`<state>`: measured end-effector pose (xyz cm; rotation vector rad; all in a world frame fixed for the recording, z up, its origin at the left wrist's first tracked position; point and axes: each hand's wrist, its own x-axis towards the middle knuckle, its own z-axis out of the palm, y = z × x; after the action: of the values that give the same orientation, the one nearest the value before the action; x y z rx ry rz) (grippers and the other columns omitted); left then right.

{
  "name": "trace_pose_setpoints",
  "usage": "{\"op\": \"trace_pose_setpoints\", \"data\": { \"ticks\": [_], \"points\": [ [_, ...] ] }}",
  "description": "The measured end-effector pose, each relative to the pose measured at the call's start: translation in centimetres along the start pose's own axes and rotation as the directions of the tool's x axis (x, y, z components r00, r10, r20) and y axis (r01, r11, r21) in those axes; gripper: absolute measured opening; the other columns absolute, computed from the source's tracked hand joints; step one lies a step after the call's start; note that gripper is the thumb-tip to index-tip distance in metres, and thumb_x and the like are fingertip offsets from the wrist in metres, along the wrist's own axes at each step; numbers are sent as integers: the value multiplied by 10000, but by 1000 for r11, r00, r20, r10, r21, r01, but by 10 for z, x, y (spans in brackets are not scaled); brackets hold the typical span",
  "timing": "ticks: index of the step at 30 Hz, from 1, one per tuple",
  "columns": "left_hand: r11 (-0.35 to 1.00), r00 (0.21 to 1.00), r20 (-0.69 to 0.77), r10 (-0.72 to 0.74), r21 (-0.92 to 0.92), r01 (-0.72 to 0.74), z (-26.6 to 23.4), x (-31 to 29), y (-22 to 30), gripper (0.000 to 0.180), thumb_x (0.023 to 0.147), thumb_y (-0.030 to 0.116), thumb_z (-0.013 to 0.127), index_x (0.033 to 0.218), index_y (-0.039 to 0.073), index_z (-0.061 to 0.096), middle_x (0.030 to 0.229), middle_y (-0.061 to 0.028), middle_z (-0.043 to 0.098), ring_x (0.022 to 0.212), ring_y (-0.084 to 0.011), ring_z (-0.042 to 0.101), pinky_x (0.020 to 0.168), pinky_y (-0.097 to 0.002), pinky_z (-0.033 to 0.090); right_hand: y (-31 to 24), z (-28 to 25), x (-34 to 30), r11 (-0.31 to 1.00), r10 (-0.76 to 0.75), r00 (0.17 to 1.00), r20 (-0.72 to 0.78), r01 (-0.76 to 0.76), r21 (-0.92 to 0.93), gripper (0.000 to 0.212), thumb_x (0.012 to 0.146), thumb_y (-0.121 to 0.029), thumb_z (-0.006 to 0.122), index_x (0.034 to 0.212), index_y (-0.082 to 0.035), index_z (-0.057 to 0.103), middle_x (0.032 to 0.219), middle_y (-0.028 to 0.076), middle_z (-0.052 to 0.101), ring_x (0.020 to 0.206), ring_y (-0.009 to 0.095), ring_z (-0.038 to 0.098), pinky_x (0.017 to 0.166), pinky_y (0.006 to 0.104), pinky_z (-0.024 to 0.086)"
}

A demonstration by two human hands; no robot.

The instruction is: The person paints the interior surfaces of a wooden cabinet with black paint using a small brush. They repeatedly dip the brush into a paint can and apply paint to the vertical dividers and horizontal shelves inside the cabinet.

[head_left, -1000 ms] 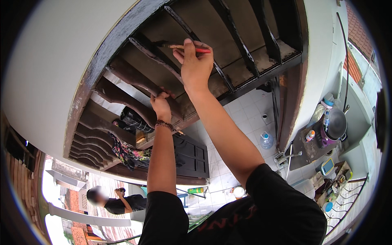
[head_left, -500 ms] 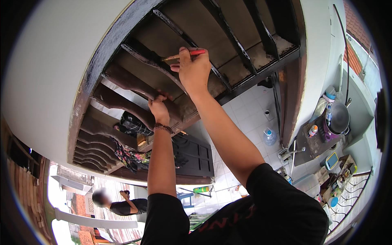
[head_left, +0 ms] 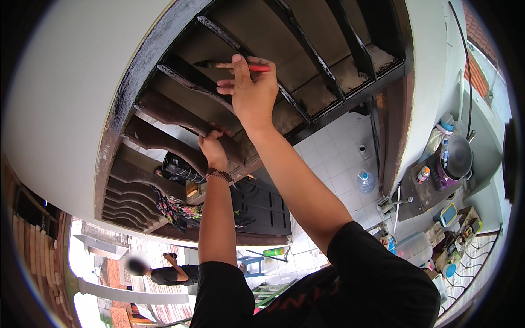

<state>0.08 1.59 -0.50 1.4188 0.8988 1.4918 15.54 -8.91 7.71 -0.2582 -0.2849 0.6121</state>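
Note:
In my right hand (head_left: 254, 95) is a slim paintbrush (head_left: 221, 65) with a red handle end and a dark bristle tip pointing left. The brush lies in front of a slatted wooden grille, near a black slat (head_left: 188, 82) whose edge has pale worn streaks. My left hand (head_left: 213, 145), with a beaded bracelet at the wrist, is closed around a brown slat (head_left: 169, 112) lower down; some of its fingers are hidden by the wood. Slats toward the upper right are black, while those toward the lower left are brown.
A patterned cloth (head_left: 178, 210) hangs by the lower slats. On the right, a wok (head_left: 456, 157) and a spray can (head_left: 423, 174) stand on a counter. A water bottle (head_left: 365, 182) is on the tiled floor. Another person (head_left: 172, 273) stands at the lower left.
My right hand has shifted slightly left and turned, drawing the brush tip up and left off the slat. My left hand keeps its place on the brown slat.

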Motion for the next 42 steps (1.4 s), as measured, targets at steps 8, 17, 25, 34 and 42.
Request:
{"op": "trace_pose_setpoints", "data": {
  "ticks": [8,17,25,34,42],
  "points": [
    [1000,1000,-16,-27,-5,27,-5,-1,2,341,686,-16,503,1025,-38,534,791,-148,589,673,-314,617,655,-405,507,-16,-11,1,968,-27,999,30,34,-248,313,963,-171,622,1046,70,439,841,185,653,541,210,677,441,286,566],
    [1000,1000,5,-14,1,14,-4,-2,5,339,691,-12,505,1028,-37,535,812,-158,596,683,-322,622,659,-409,516,-15,-32,6,603,-95,975,203,219,-767,248,887,-129,633,995,53,503,774,193,675,608,311,697,594,397,573],
    [1000,999,35,5,-10,-5,0,1,0,342,688,-19,509,1029,-34,538,816,-160,599,686,-326,634,663,-414,514,-17,-11,16,567,-183,814,551,545,-617,202,888,-124,627,1002,17,539,781,195,669,648,319,691,598,408,564],
    [998,998,-20,60,27,-59,7,-6,7,328,696,-20,506,1022,-39,539,791,-152,594,678,-308,627,659,-406,511,-44,13,-5,994,10,987,162,-27,107,298,950,-181,604,1082,53,477,847,176,620,556,209,659,437,292,540],
    [1000,1000,-5,-12,9,12,-2,0,0,323,706,-7,500,1027,-29,538,781,-144,590,672,-305,623,657,-396,509,-32,-68,-7,854,202,976,83,-133,-503,223,930,-149,600,982,47,510,805,161,646,560,235,675,467,325,552]
  ]
}}
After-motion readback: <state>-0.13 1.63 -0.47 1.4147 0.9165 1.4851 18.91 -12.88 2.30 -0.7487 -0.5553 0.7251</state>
